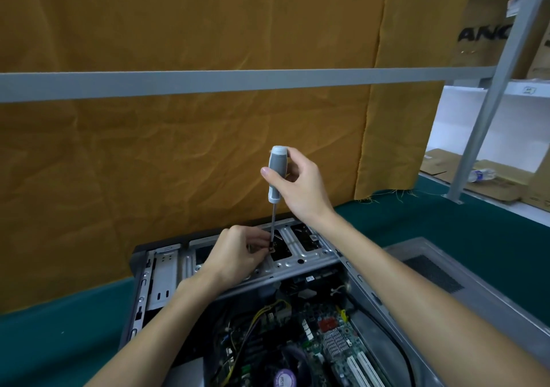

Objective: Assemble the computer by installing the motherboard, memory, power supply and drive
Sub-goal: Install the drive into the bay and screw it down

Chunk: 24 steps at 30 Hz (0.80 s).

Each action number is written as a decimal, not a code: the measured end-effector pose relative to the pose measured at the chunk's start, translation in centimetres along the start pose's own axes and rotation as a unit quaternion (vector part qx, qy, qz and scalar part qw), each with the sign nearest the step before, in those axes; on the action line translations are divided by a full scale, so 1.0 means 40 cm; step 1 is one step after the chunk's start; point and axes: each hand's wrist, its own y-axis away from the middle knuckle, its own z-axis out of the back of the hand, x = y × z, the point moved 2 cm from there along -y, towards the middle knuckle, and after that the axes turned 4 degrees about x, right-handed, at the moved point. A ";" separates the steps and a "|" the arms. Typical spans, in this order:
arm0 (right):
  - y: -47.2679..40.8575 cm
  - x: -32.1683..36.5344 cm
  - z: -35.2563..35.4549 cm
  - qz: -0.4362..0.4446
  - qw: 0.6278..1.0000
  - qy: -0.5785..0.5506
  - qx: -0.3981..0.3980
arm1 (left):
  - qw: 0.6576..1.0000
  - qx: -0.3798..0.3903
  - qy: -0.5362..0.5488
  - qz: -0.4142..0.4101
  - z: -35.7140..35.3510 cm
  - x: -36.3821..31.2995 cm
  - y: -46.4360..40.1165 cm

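head view: we see our right hand [300, 183] gripping the screwdriver [276, 175] upright over the drive cage [300, 255].
left hand [238, 251]: fingers pinched at the tip, screw hidden.
motherboard [312, 339]: already seated in the case [387, 291].
step: we judge drive fastening.
next: keep the shaft vertical, turn gently.

Computer case [143, 291] on table [59, 342], motherboard [327, 342] inside, side panel [446, 270] right, curtain [178, 148] behind.

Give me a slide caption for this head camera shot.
Right hand drives a screwdriver into the case's drive bracket while the left hand steadies its tip.
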 end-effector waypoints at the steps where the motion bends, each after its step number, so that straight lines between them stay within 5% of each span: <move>1: 0.002 0.002 -0.004 0.009 1.000 0.006 0.008 | 1.000 0.004 -0.013 -0.006 0.000 -0.002 0.003; 24: 0.018 0.011 -0.004 0.048 0.998 0.009 0.046 | 0.999 -0.001 -0.043 0.028 0.005 -0.057 0.059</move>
